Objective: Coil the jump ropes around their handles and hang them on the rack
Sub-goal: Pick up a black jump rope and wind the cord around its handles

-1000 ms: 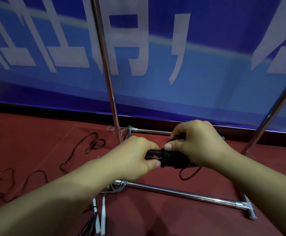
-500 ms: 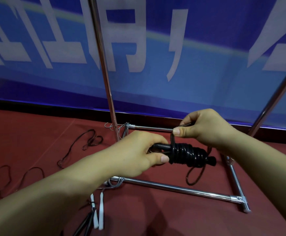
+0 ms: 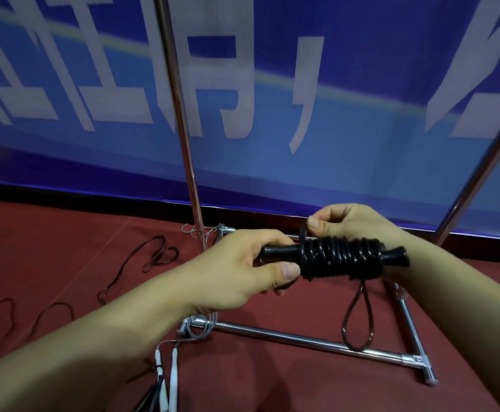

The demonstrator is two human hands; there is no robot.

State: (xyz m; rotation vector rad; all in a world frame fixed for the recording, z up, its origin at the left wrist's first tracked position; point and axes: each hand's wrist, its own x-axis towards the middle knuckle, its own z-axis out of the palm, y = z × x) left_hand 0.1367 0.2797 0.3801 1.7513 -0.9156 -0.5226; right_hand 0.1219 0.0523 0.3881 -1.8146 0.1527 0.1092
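My left hand (image 3: 237,272) grips the left end of the black jump-rope handles (image 3: 278,251), held level in front of me. Black rope (image 3: 341,258) is coiled thickly around the middle of the handles. My right hand (image 3: 353,223) is behind the coil and pinches the rope between thumb and finger at the coil's left top. A loose loop of the rope (image 3: 357,325) hangs down below the coil's right end. The chrome rack (image 3: 183,138) stands just beyond, with its base bars on the floor.
More thin dark ropes (image 3: 153,257) lie tangled on the red carpet at left. A rope with white handles (image 3: 173,373) lies by the rack's near base bar (image 3: 302,341). A blue banner wall stands behind. A second rack upright (image 3: 481,162) slants at right.
The handles with the coil have risen and come closer. My right hand has shifted from above the coil's left end to behind it, still pinching the rope. The hanging loop looks longer.
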